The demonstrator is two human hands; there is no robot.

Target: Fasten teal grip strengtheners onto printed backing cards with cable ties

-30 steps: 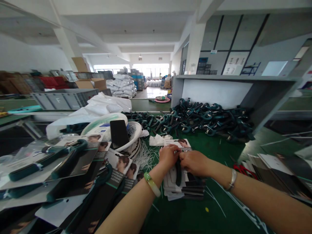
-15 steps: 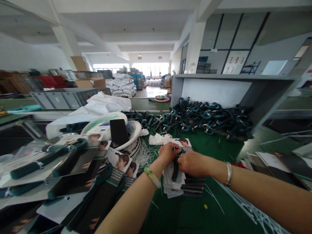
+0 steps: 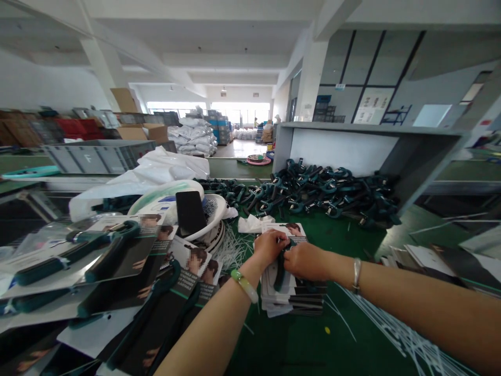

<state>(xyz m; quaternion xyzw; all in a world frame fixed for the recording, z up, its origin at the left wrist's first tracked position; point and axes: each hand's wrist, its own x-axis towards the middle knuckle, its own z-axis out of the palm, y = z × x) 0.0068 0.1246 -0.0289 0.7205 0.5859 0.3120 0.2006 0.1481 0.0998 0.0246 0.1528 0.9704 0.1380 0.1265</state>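
Note:
My left hand (image 3: 270, 246) and my right hand (image 3: 304, 261) meet over a stack of printed cards (image 3: 279, 303) on the green tabletop. Between them a dark green hand tool (image 3: 280, 272) lies on the top card, its handle pointing toward me. Left fingers are bent down at the tool's upper end. The right hand is curled closed against the tool's right side. What the fingertips pinch is too small to tell. A heap of similar green tools (image 3: 329, 193) lies beyond the hands.
Carded tools (image 3: 113, 256) are piled at the left. A white bowl (image 3: 219, 222) holds small parts, with a black phone (image 3: 190, 213) on it. White ties (image 3: 395, 329) lie at the lower right, more cards (image 3: 434, 263) at the right. A grey shelf box (image 3: 426, 167) stands behind.
The view has shifted slightly. Both hands stay at the tool on the card stack, with the right hand and forearm a little farther left in the picture.

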